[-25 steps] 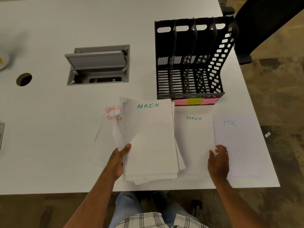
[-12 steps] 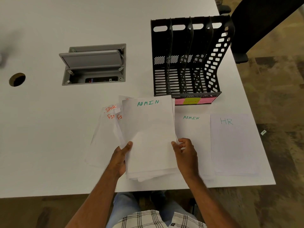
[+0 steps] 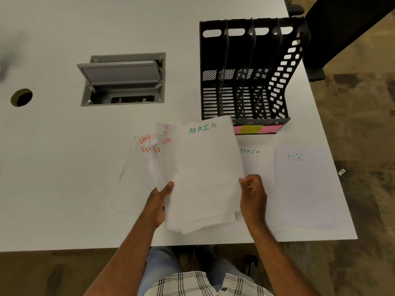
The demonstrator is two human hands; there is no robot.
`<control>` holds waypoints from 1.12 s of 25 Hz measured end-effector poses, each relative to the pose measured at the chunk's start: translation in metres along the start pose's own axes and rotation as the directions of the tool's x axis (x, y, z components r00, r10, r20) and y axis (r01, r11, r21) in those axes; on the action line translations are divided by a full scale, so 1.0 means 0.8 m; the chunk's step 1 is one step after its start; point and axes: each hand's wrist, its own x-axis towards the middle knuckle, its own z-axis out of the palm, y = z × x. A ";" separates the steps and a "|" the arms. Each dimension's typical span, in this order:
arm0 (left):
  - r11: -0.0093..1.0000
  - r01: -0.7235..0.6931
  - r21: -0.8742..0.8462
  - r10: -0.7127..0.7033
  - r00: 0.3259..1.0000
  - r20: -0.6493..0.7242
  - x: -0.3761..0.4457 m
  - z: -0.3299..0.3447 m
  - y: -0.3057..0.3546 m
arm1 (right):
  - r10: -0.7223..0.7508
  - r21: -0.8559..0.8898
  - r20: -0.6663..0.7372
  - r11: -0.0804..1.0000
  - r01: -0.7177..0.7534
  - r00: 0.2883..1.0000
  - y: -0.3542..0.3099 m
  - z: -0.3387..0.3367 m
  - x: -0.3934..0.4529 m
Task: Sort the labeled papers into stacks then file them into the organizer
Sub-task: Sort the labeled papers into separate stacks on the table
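My left hand [image 3: 159, 202] grips a fanned bundle of white papers [image 3: 168, 165] above the table's front edge; orange "SPOR" and "FI" labels show on the lower sheets. The top sheet [image 3: 208, 167] reads "ADMIN" in green, and my right hand [image 3: 253, 196] pinches its right edge. Flat on the table to the right lie an "ADMIN" stack [image 3: 259, 162] and an "HR" stack [image 3: 305, 184]. The black slotted organizer [image 3: 248, 71] stands behind them, its slots holding no paper, with pink and yellow sticky labels [image 3: 255, 129] on its front lip.
A grey cable box [image 3: 123, 79] with its lid raised is set into the white table [image 3: 85, 189]. A round cable hole [image 3: 21, 97] lies at the far left. The table's right edge runs just past the HR stack. A dark chair [image 3: 346, 28] stands at the back right.
My right hand left the HR stack, moved left and took the right edge of the top ADMIN sheet. That sheet has lifted and tilted rightwards off the bundle.
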 end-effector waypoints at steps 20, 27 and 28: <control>1.000 -0.010 0.026 0.011 1.000 -0.024 -0.003 -0.026 0.012 | -0.024 -0.110 -0.136 0.994 0.008 0.990 0.079 -0.025 0.013; 0.996 0.056 0.073 -0.058 0.998 0.031 -0.019 -0.019 0.004 | 0.114 0.022 0.363 0.991 -0.131 0.925 -0.011 0.045 -0.014; 0.995 0.059 0.083 -0.063 0.997 0.051 -0.021 -0.021 0.004 | 0.130 0.036 0.318 0.988 -0.149 0.939 -0.010 0.048 -0.021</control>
